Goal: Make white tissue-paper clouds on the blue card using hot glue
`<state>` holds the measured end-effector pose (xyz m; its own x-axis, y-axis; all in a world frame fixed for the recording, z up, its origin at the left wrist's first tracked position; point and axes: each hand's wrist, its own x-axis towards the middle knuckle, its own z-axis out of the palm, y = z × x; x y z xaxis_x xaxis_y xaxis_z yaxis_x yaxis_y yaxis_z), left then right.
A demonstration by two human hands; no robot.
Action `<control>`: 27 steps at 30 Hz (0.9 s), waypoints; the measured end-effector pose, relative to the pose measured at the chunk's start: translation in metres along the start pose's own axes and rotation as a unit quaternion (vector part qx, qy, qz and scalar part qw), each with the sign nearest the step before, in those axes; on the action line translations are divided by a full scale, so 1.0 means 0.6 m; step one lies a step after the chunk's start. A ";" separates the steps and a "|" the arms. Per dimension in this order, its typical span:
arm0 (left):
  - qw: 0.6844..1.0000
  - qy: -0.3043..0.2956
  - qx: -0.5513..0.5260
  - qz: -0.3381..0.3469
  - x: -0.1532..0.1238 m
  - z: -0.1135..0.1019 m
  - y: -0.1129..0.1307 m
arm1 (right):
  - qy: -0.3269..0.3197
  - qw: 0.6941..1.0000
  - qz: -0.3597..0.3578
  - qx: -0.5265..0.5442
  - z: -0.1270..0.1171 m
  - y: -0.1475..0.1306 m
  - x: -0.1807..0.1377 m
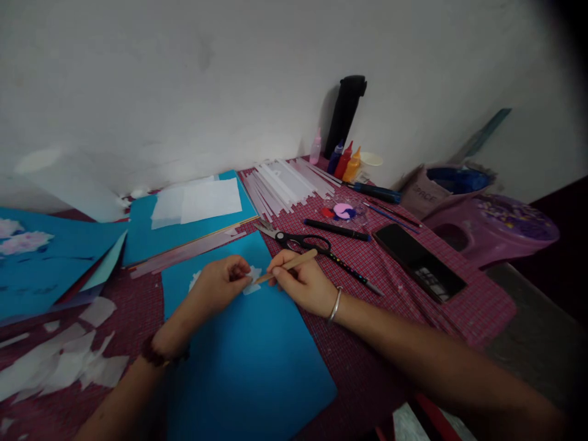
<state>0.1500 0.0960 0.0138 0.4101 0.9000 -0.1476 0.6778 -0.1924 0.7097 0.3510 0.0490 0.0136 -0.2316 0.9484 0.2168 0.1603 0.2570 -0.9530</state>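
Note:
My right hand (298, 282) pinches a flat wooden stick (298, 260), its tip down at a small piece of white paper (252, 289). That paper lies on a blue sheet (248, 361) in front of me. Facing it from the left, my left hand (220, 283) has its fingers curled together at the paper's edge; whether they grip it I cannot make out. More white paper (195, 280) shows partly behind the left hand. Just beyond the right hand lie black-handled scissors (294, 237), blades pointing left.
Paper strips (285, 184), paint bottles (344, 162), a paint palette (342, 212), a black pen (337, 230) and a phone (419, 262) lie right and behind. White scraps (59, 361) and a blue sheet with flowers (50, 263) are left. A pink stool (496, 233) stands beyond the table.

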 end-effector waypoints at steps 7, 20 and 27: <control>0.999 0.030 0.024 0.019 -0.003 -0.005 0.016 | -0.026 0.981 -0.093 -0.167 0.003 -0.005 0.000; 0.988 0.146 0.003 0.046 -0.016 -0.038 0.026 | -0.063 0.957 -0.069 -0.274 0.017 -0.018 0.008; 0.976 0.197 0.090 -0.023 -0.107 -0.124 -0.006 | 0.027 1.000 -0.002 -0.015 -0.001 -0.012 0.011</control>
<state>0.0758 0.0680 0.0721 0.1340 0.9831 0.1244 0.8006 -0.1814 0.5711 0.3492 0.0535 0.0220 -0.1802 0.9558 0.2323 0.1883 0.2653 -0.9456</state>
